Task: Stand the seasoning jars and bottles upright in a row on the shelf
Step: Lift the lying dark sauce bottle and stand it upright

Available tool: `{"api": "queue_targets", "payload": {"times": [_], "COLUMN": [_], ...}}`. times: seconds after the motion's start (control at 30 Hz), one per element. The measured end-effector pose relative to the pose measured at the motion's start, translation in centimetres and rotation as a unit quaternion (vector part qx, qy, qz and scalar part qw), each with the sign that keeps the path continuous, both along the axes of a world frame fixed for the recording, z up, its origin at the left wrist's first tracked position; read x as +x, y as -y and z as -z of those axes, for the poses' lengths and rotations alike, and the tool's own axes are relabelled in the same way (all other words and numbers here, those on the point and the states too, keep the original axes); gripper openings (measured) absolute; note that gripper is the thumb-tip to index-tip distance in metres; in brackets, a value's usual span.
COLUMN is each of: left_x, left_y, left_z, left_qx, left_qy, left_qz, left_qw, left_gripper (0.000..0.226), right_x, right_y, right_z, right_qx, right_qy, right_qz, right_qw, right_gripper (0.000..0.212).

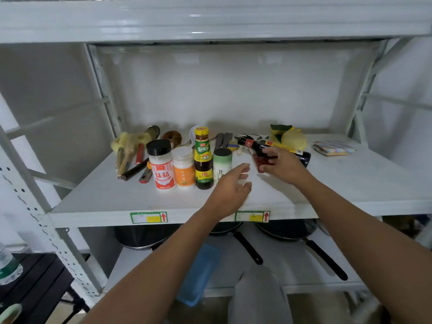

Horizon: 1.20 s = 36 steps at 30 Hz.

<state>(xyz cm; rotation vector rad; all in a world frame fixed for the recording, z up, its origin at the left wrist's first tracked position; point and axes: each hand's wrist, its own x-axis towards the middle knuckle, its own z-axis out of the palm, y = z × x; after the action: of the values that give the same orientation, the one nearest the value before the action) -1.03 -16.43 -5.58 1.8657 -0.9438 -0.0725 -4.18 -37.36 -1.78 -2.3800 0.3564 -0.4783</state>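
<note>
Shelf point(117, 202), middle level: stock of seasonings and their positions.

Standing upright, side by side in a row near the front edge, left to right:
- black-lidded jar point(161, 167), red and white label;
- orange-labelled jar point(184, 169), white lid;
- sauce bottle point(203, 157), yellow cap, tallest of the row;
- green-and-white canister point(222, 157), at the right end.

Not yet placed:
- dark bottle point(251, 144), lying on its side behind the right hand, neck pointing left, well right of the row;
- small red jar point(260, 161), tilted, just right of the canister.

Hands:
- right hand point(284, 166): fingers and thumb curled round the small red jar, though the grip is partly hidden;
- left hand point(230, 188): fingers loosely spread and blurred, holding nothing, in front of the canister.

Progress, as judged: four of six items are in line. The red jar looks to be the piece in hand, and the dark bottle is left.

Other goods: brushes and utensils at the back, a yellow sponge point(293, 136), a folded cloth point(334, 148).
</note>
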Motion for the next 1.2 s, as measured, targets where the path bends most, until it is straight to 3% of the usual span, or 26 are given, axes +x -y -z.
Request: {"api": "queue_targets", "payload": {"times": [0.13, 0.27, 0.53, 0.8, 0.97, 1.2], "left_x": [-0.8, -0.7, 0.9, 2.3, 2.8, 2.4], "left_y": [2.9, 4.8, 6.7, 8.7, 8.8, 8.7], "left_z": [0.4, 0.8, 1.4, 2.2, 3.1, 2.8], "left_qx": [0.052, 0.068, 0.084, 0.044, 0.035, 0.017], "left_qy": [0.019, 0.041, 0.043, 0.082, 0.045, 0.002], "left_qz": [-0.002, -0.028, -0.028, -0.050, -0.057, -0.067], "left_qw": [0.998, 0.996, 0.995, 0.994, 0.997, 0.998], "left_gripper": [0.066, 0.069, 0.068, 0.057, 0.054, 0.068], "right_x": [-0.8, -0.1, 3.8, 7.2, 8.3, 8.5], "right_y": [2.8, 4.2, 5.7, 7.0, 7.9, 8.6], "right_z": [-0.2, 0.4, 0.6, 1.4, 3.0, 2.6], "right_qx": [-0.048, -0.064, -0.134, -0.242, -0.284, -0.257], "right_qy": [0.048, 0.089, 0.024, -0.026, -0.002, -0.018], "right_qz": [0.065, 0.104, 0.067, 0.097, 0.137, 0.122], "right_qw": [0.996, 0.989, 0.988, 0.965, 0.949, 0.959], "right_gripper": [0.048, 0.059, 0.075, 0.072, 0.068, 0.062]}}
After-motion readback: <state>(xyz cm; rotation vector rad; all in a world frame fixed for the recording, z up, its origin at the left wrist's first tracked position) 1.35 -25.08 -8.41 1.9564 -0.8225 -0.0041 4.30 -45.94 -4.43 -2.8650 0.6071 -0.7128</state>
